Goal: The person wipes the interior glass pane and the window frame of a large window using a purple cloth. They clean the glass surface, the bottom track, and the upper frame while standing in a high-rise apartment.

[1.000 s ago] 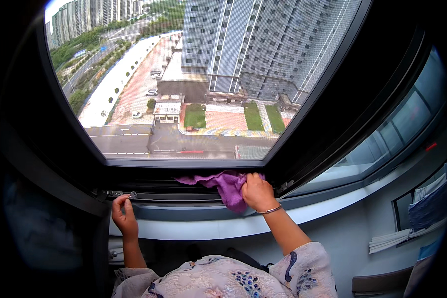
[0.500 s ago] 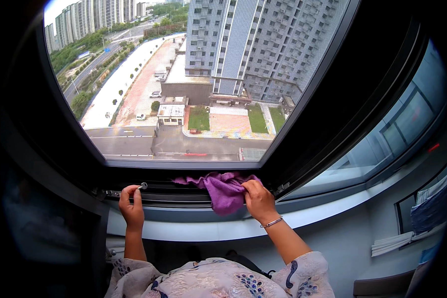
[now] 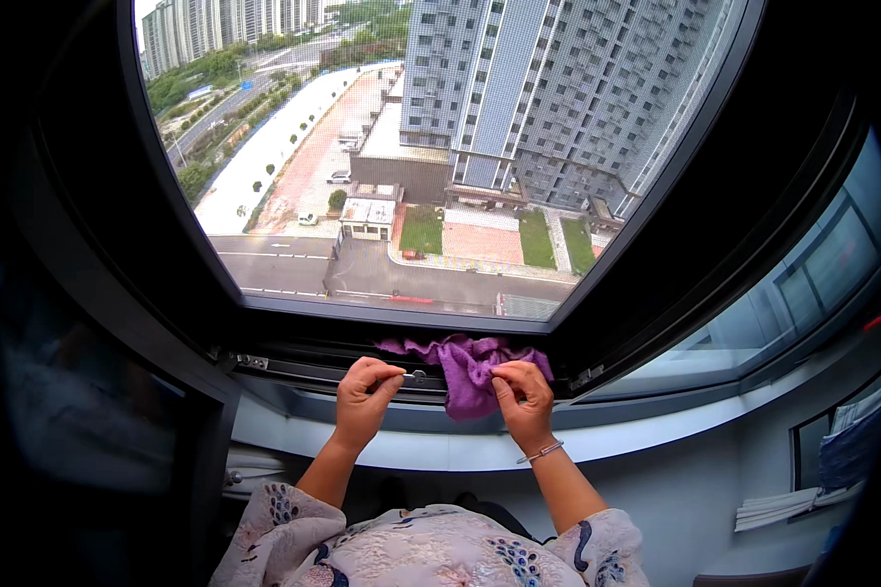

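A small, thin metal piece with a round end (image 3: 419, 374) is pinched between the thumb and fingers of my left hand (image 3: 361, 405). Its round end points right, toward a purple cloth (image 3: 468, 387). That cloth lies crumpled over the dark window track (image 3: 308, 372), one part hanging over the front edge. My right hand (image 3: 527, 403) is closed on the cloth's right part, thumb and forefinger together. The exact kind of the metal piece is too small to make out.
A screened window (image 3: 392, 311) stands just beyond the track, with buildings and roads far below. To the right an open glass sash (image 3: 744, 313) slants outward. A white sill (image 3: 440, 452) curves in front of me. Folded cloths (image 3: 852, 450) are at the far right.
My left hand has moved right along the track, bringing the metal piece close to the purple cloth. My right hand stays at the cloth. The whole view has shifted slightly.
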The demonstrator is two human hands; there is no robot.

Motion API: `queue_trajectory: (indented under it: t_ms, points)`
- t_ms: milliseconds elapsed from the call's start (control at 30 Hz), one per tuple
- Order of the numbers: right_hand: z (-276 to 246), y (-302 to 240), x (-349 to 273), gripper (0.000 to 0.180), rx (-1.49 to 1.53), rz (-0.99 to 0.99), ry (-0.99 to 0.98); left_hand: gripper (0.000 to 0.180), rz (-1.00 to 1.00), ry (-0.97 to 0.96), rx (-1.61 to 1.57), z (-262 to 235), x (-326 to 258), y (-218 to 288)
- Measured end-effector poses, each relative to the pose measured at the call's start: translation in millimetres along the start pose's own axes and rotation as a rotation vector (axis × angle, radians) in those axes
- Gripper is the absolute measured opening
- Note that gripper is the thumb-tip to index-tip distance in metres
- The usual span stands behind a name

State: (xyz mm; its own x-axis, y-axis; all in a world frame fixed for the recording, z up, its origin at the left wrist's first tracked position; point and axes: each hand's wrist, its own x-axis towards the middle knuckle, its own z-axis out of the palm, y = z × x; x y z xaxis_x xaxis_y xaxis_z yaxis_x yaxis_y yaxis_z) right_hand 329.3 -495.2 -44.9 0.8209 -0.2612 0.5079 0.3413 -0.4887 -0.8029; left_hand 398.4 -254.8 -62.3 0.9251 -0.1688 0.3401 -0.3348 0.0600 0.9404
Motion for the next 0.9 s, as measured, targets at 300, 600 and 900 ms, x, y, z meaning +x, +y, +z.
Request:
queue_trajectory:
  t_ms: [300,600,900]
  points:
    - [6,11,9,0.012,0.202,0.230,-0.263,0.015,0.335,-0.056,0.307,56,7,-2]
    - [-2,11,2,0.009,0.520,0.511,0.301,0.039,0.559,-0.085,0.440,77,21,4]
    - [-19,20,10,0.010,0.657,0.838,0.726,0.034,0.493,-0.423,0.886,113,42,7]
